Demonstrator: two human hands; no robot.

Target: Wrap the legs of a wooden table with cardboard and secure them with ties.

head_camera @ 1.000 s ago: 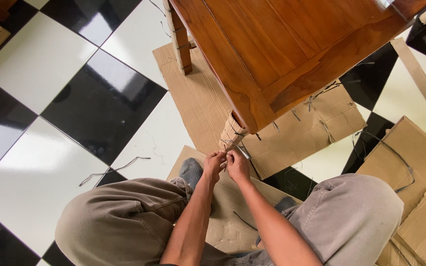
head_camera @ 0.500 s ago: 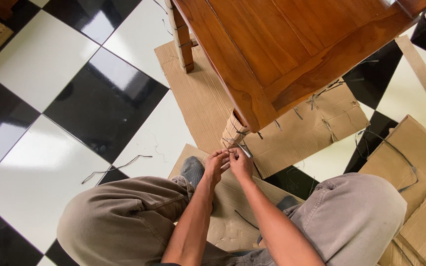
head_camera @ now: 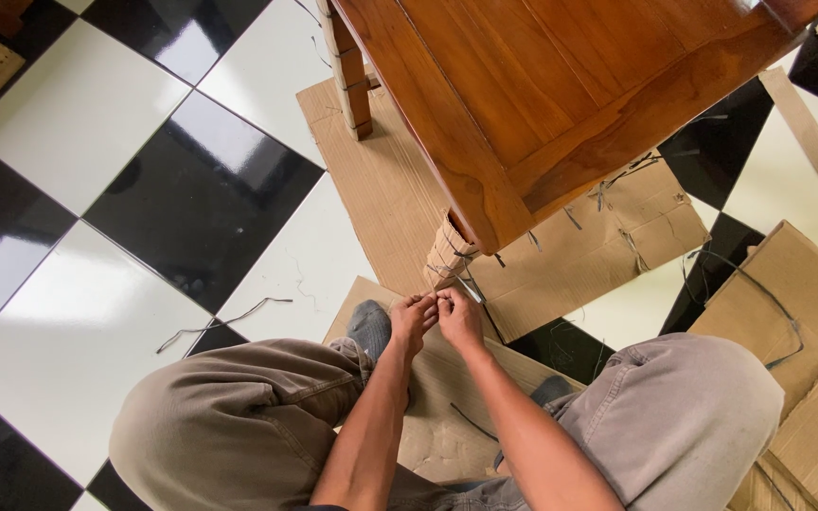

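Note:
A brown wooden table (head_camera: 560,85) stands over cardboard sheets on the floor. Its near leg (head_camera: 447,254) is wrapped in cardboard and bound with thin dark strapping. My left hand (head_camera: 413,320) and my right hand (head_camera: 459,317) meet fingertip to fingertip just below that leg. Both pinch a thin dark strap (head_camera: 471,287) that runs up to the leg wrap. The strap between my fingers is mostly hidden. My knees in grey-brown trousers spread to either side.
A black and white tiled floor (head_camera: 97,189) lies to the left, with a loose dark strap (head_camera: 224,320) on it. Flattened cardboard (head_camera: 381,180) sits under the table. More cardboard pieces (head_camera: 797,303) and another strap lie at right. A second wrapped leg (head_camera: 347,71) stands farther back.
My two hands dropped slightly from the leg wrap and drew together, fingertips still pinched on the strap. The view shifted a little.

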